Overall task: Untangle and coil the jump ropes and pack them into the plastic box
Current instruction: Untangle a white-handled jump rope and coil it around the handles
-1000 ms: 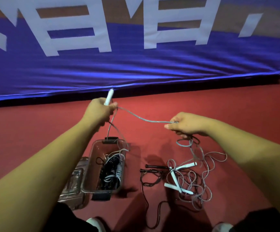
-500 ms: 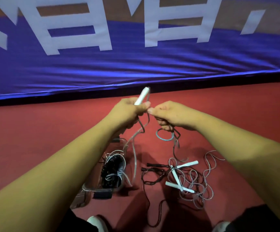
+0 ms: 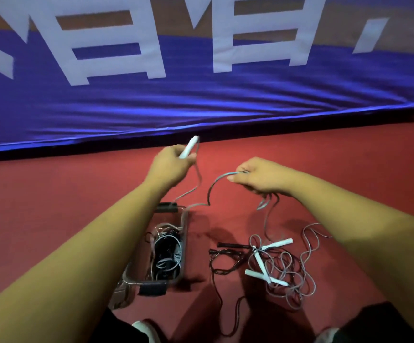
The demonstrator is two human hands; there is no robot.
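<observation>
My left hand (image 3: 170, 167) grips a white jump-rope handle (image 3: 189, 146) whose tip points up and away. Its grey cord (image 3: 214, 184) sags in a loop over to my right hand (image 3: 258, 178), which pinches it; more cord hangs from that hand down to the floor. A clear plastic box (image 3: 185, 229) stands on the floor below my left forearm, with coiled black and grey ropes inside. To the box's right lies a tangle of grey rope with white handles (image 3: 275, 262), next to a black rope (image 3: 222, 259).
The floor is red (image 3: 349, 169). A blue padded mat with white lettering (image 3: 201, 95) runs along the far side. The box's clear lid (image 3: 121, 295) lies at the box's near left corner. My shoes and dark trouser legs show at the bottom edge.
My hands came together half a second ago and have now drawn apart again, the right hand sliding out along the grey cord, which hangs slack between them.
</observation>
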